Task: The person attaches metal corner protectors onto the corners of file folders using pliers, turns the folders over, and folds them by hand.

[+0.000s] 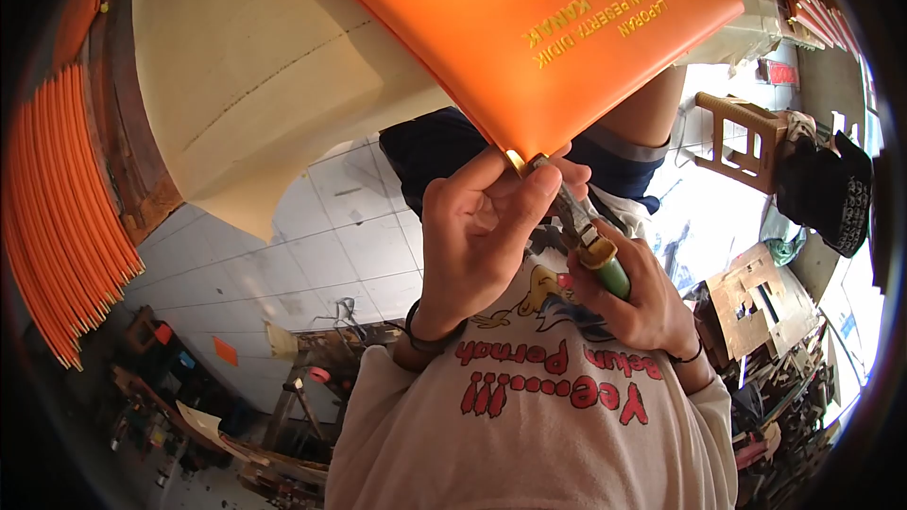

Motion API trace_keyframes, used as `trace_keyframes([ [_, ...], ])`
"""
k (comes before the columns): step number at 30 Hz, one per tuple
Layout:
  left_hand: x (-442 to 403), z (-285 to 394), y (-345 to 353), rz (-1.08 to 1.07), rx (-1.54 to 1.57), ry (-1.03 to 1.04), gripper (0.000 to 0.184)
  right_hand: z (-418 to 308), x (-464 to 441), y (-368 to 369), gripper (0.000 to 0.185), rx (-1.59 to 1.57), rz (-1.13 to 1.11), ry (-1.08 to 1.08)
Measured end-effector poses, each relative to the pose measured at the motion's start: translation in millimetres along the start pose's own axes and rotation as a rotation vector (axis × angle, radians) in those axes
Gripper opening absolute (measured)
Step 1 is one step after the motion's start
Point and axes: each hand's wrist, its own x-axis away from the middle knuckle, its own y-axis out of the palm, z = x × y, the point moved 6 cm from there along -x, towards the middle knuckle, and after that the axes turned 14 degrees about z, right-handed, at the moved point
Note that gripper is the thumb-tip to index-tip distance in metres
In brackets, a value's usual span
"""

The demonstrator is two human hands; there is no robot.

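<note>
An orange folder (567, 28) with gold lettering lies with one corner pointing toward my body. At that corner sits a small gold metal corner piece (515, 161). My left hand (482, 236) pinches the folder's corner beside the metal piece, thumb and fingers together. A pliers-like tool with a green handle (612, 276) is held in my right hand (638, 297), its metal end close to the same corner. The tool's tip is partly hidden by my left thumb.
A stack of orange folders (66, 217) stands at the far left, and more folders (817, 0) lie at the upper right. Cream paper (255, 57) covers the work surface. A brown stool (737, 142) and scrap boards (761, 302) are on the right.
</note>
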Motion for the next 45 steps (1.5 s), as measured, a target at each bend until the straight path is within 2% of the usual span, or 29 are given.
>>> trace_keyframes([
  [2,1,1,0,-0.02,-0.019,-0.031,0.026,9,2,3,0.044,0.02,-0.106,0.1],
  [5,0,11,-4,-0.104,-0.063,-0.103,0.03,11,10,0,0.033,-0.205,0.088,-0.009],
  [7,-3,16,-6,-0.199,-0.052,-0.178,0.034,8,5,-1,0.028,-0.054,0.016,-0.063],
  [8,-5,17,-8,-0.215,-0.153,-0.11,0.041,7,4,-1,0.026,0.02,-0.013,-0.09],
  [11,-6,25,-1,-0.182,-0.295,-0.092,0.054,3,5,-2,0.043,-0.026,0.032,-0.206],
  [12,-5,24,-3,-0.162,-0.339,-0.093,0.056,-4,6,-5,0.053,-0.068,-0.015,-0.197],
  [15,-5,23,-12,-0.157,-0.292,-0.194,0.05,4,16,-8,0.058,-0.146,-0.062,-0.137],
  [18,-5,32,-10,-0.151,-0.437,-0.186,0.051,13,20,-10,0.065,-0.128,-0.18,-0.165],
  [20,-8,37,-17,-0.146,-0.442,-0.15,0.051,14,19,-21,0.067,-0.137,-0.236,-0.202],
  [22,-9,45,-20,-0.049,-0.429,-0.074,0.048,39,16,-31,0.047,-0.243,-0.223,-0.169],
  [25,-15,63,-22,-0.045,-0.468,0.065,0.045,29,2,-53,0.021,-0.769,0.092,-0.246],
  [26,-16,68,-21,0.074,-0.445,0.126,0.041,21,-5,-62,0.011,-0.828,0.215,-0.261],
  [29,-24,80,-15,0.196,-0.547,0.207,0.039,12,-29,-84,0.006,-0.732,0.535,-0.352],
  [35,-53,95,-13,0.307,-0.456,0.313,0.031,3,-65,-94,0.018,-0.741,0.624,-0.476],
  [37,-58,92,-11,0.306,-0.479,0.332,0.028,-1,-67,-92,0.02,-0.727,0.61,-0.352],
  [42,-50,81,-7,0.405,-0.438,0.356,0.024,-14,-64,-100,0.021,-0.499,0.625,-0.283],
  [45,-41,79,-6,0.422,-0.413,0.354,0.023,-21,-62,-103,0.022,-0.404,0.666,-0.375],
])
